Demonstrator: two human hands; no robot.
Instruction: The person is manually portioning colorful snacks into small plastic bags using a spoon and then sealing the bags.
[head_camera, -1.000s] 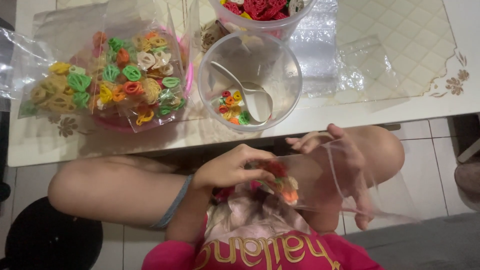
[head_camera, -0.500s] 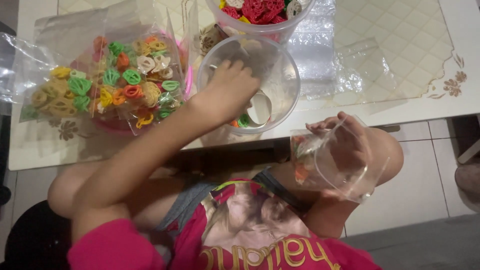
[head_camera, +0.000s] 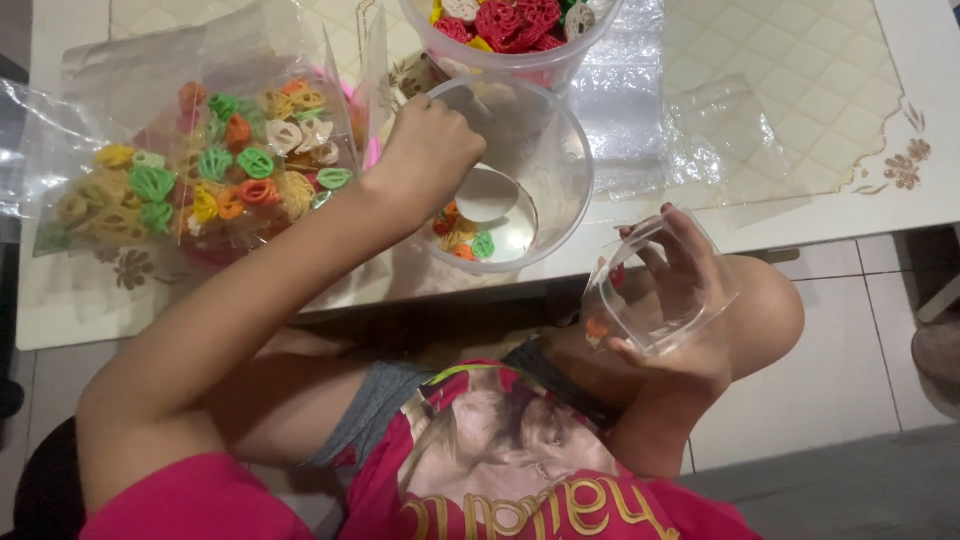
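Gripping the scoop inside the tub, our left hand loads crackers; right hand pinches the bag open. Next: lift, tip in.

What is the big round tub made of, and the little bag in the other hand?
The tub looks like clear, glossy hard plastic: you see the spoon through its wall. The little bag in the right hand seems thin, clear, crinkly plastic film, with shiny creases.
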